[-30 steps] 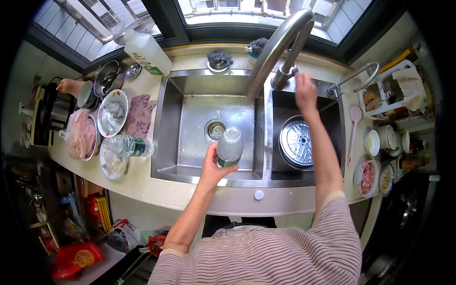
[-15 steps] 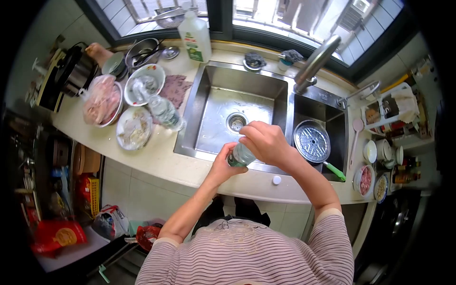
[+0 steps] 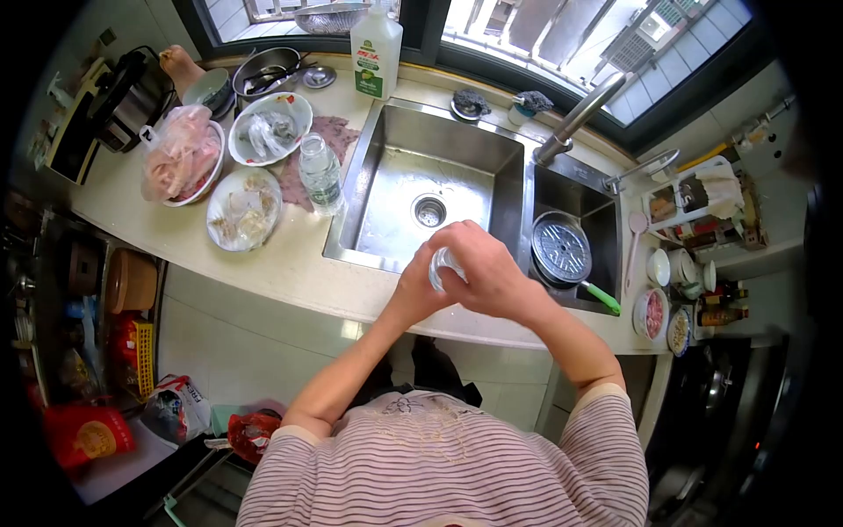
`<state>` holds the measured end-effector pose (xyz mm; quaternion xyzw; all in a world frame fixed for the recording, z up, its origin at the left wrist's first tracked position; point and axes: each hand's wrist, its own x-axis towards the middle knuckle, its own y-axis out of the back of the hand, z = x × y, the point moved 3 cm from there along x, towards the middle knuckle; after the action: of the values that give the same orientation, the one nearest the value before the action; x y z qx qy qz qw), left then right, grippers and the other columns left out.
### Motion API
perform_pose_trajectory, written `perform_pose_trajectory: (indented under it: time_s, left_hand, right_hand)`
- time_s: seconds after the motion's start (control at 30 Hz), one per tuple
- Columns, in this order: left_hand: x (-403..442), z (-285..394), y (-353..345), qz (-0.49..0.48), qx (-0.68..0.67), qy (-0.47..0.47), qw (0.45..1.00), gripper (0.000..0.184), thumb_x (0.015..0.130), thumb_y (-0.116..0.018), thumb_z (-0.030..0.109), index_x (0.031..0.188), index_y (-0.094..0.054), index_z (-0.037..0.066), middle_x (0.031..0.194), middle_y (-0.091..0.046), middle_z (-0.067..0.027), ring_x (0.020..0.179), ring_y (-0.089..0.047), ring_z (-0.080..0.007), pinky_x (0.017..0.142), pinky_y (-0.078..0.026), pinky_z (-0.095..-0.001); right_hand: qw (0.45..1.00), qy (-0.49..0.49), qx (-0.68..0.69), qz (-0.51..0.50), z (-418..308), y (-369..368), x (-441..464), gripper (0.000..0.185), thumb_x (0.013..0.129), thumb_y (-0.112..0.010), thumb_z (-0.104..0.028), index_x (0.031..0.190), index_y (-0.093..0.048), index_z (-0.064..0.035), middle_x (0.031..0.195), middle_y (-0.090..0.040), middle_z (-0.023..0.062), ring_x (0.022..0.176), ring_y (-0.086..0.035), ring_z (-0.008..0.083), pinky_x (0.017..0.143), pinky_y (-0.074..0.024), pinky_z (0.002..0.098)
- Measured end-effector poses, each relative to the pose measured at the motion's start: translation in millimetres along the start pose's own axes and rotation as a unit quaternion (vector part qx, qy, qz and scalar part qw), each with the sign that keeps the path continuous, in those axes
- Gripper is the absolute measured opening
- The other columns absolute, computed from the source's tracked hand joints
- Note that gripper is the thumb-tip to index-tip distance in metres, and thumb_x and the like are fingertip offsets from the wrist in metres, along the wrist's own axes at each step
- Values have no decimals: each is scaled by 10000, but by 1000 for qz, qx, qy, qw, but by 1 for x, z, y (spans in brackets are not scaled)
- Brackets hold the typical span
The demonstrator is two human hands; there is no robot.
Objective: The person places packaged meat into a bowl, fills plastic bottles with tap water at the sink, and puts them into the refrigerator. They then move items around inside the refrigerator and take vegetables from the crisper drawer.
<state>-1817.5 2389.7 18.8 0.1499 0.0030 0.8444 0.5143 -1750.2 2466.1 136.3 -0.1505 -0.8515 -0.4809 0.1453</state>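
Observation:
A clear plastic bottle (image 3: 443,266) is between my two hands in front of the sink's near edge, mostly covered by fingers. My left hand (image 3: 416,292) is wrapped around its side. Over its upper part curls my right hand (image 3: 485,270), with fingers and thumb closed around it. Whether the bottle has its cap on cannot be made out. A second clear plastic bottle (image 3: 321,180) stands upright on the counter, left of the large sink basin (image 3: 386,206).
A pan with a green handle (image 3: 602,299) lies in the small basin. To the left are a bowl of bagged food (image 3: 181,158), a white bowl (image 3: 270,127) and a plate (image 3: 244,211). A large white jug (image 3: 376,54) and the faucet (image 3: 580,119) stand behind the sink.
My right hand has lowered and closed further over the bottle, now hiding most of it. The white cap on the counter is out of sight. The camera view has shifted slightly.

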Motion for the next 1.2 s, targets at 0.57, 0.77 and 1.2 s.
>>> perform_pose_trajectory:
  time_s: [0.57, 0.77, 1.2]
  left_hand:
    - [-4, 4, 9, -81, 8, 36, 996, 750, 591, -782, 159, 1237, -404, 107, 1186, -501, -109, 1098, -511, -279, 929, -422, -364]
    - [-2, 9, 20, -172, -32, 71, 982, 737, 573, -759, 128, 1230, -427, 107, 1167, -523, -108, 1083, -523, -251, 934, -420, -342]
    - [-15, 9, 26, -122, 23, 31, 992, 759, 590, -772, 152, 1243, -390, 99, 1192, -489, -118, 1105, -500, -273, 935, -413, -349]
  right_hand:
    - [979, -55, -129, -148, -25, 33, -7, 343, 741, -675, -168, 1061, -574, -95, 959, -597, 93, 845, -584, 279, 690, -485, 364]
    - [974, 75, -108, -182, -36, 36, 3, 370, 687, -705, -115, 1047, -620, -110, 918, -561, 71, 771, -560, 256, 672, -482, 354]
    - [947, -65, -234, -212, -37, 14, -4, 342, 758, -667, -281, 986, -565, -48, 857, -558, 104, 812, -574, 263, 608, -460, 340]
